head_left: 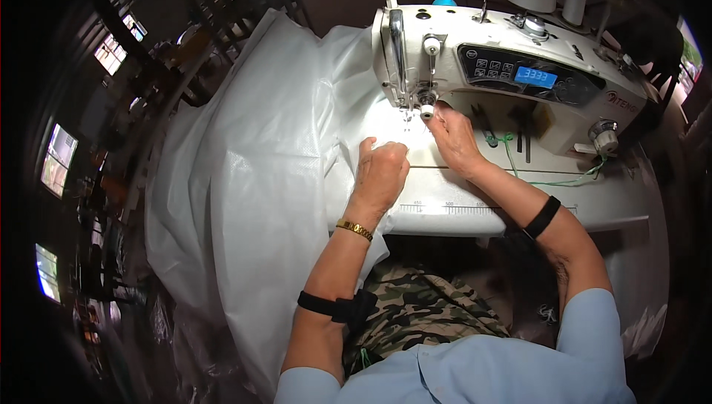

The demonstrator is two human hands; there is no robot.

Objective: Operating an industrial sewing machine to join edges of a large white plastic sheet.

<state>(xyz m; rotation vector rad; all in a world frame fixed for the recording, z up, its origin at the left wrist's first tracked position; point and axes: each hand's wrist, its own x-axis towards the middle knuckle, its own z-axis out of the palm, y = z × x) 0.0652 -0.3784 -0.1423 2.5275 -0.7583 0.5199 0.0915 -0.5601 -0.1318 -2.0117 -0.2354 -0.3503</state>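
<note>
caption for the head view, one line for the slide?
Both hands, left and right, press white woven fabric flat under the needle of a white industrial sewing machine.

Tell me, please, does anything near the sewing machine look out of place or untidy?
A loose green thread trails across the machine bed right of the right hand. The white woven fabric spills off the table's left side. Otherwise nothing stands out.

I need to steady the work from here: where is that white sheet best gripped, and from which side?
Grip the white sheet at its flat edge on the machine bed, just left of the needle, coming from the left. There it lies smooth under the left hand, while farther left it billows off the table in loose folds. The right hand already fills the other side.
</note>
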